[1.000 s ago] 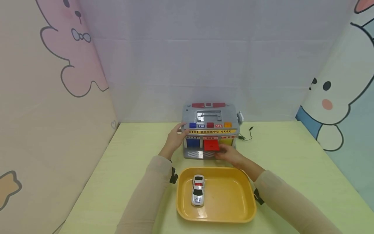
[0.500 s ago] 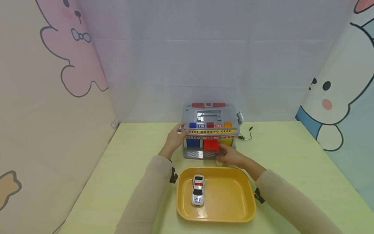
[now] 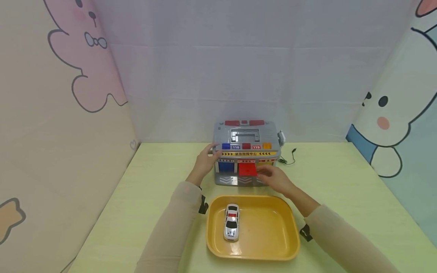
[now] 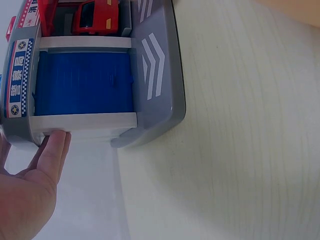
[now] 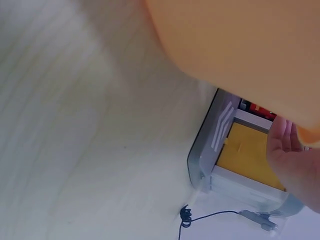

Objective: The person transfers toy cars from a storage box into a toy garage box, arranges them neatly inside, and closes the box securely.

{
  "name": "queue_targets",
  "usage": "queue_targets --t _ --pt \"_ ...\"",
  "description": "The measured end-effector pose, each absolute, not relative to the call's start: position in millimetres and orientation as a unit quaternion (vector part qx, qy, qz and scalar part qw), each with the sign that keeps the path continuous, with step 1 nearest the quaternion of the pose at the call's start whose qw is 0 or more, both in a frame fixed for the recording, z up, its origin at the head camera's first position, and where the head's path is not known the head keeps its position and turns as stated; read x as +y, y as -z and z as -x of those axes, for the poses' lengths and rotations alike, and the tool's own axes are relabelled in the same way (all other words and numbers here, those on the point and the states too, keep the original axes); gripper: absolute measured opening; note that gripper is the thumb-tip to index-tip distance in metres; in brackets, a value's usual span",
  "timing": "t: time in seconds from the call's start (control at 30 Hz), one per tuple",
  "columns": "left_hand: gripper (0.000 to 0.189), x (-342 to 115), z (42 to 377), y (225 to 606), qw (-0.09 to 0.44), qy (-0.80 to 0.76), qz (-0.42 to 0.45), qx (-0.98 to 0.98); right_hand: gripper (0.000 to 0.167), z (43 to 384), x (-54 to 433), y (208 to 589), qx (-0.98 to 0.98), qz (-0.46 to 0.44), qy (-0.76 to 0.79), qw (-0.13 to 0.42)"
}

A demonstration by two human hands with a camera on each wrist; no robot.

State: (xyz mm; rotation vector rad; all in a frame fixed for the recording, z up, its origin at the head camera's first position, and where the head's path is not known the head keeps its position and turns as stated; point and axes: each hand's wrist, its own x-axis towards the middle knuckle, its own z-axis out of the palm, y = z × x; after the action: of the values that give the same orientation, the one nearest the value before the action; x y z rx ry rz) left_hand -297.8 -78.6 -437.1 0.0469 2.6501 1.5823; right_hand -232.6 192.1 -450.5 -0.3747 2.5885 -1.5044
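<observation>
A grey toy garage with a blue door, a yellow door and a raised red door stands at the back of the table. Inside the middle bay, the left wrist view shows a red toy car. My left hand rests against the garage's left side, its fingers extended along the wall. Just right of the red door is my right hand, fingers loosely bent in front of the yellow door. Its fingertips overlap the red door's edge in the head view.
In front of the garage sits a yellow tray, with a white toy police car on its left side. A thin black cable lies right of the garage. Behind the table hangs a pale cloth backdrop.
My right hand has drawn back to the right from below the red door, to in front of the yellow door. My left hand, the tray and the police car stay where they were.
</observation>
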Motion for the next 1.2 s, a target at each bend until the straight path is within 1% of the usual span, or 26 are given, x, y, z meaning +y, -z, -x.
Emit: queue_targets --t 0.1,0.27,0.33,0.4,0.57,0.8,0.87,1.03,1.2 --pt "0.050 -78.2 297.9 436.7 0.028 -0.512 -0.014 0.859 0.027 230.6 192.3 447.2 0.874 0.120 0.470 0.022" --pt "0.051 -78.0 298.0 437.3 0.030 -0.508 -0.012 0.861 0.018 228.7 187.6 441.9 0.899 0.138 0.406 -0.088" --pt "0.051 -78.0 297.9 437.1 0.030 -0.509 -0.013 0.860 0.020 229.3 184.1 438.6 0.905 0.149 0.380 -0.123" --pt "0.051 -78.0 297.8 437.0 0.029 -0.510 -0.013 0.859 0.028 231.2 180.5 434.9 0.910 0.165 0.351 -0.148" --pt "0.050 -78.5 297.6 437.2 0.027 -0.511 -0.017 0.859 0.050 240.2 173.6 430.1 0.931 0.195 0.252 -0.175" --pt "0.050 -78.5 296.7 438.5 0.025 -0.510 -0.021 0.860 0.079 253.3 167.0 431.1 0.955 0.216 0.113 -0.172" --pt "0.050 -78.2 296.8 438.6 0.025 -0.511 -0.022 0.859 0.083 256.4 166.5 433.7 0.955 0.224 0.081 -0.178" --pt "0.051 -78.3 296.6 438.2 0.023 -0.510 -0.023 0.860 0.087 262.4 167.6 442.1 0.944 0.245 0.011 -0.219" --pt "0.051 -79.1 296.7 437.7 0.022 -0.505 -0.026 0.862 0.086 269.2 168.2 450.9 0.934 0.254 0.014 -0.251"
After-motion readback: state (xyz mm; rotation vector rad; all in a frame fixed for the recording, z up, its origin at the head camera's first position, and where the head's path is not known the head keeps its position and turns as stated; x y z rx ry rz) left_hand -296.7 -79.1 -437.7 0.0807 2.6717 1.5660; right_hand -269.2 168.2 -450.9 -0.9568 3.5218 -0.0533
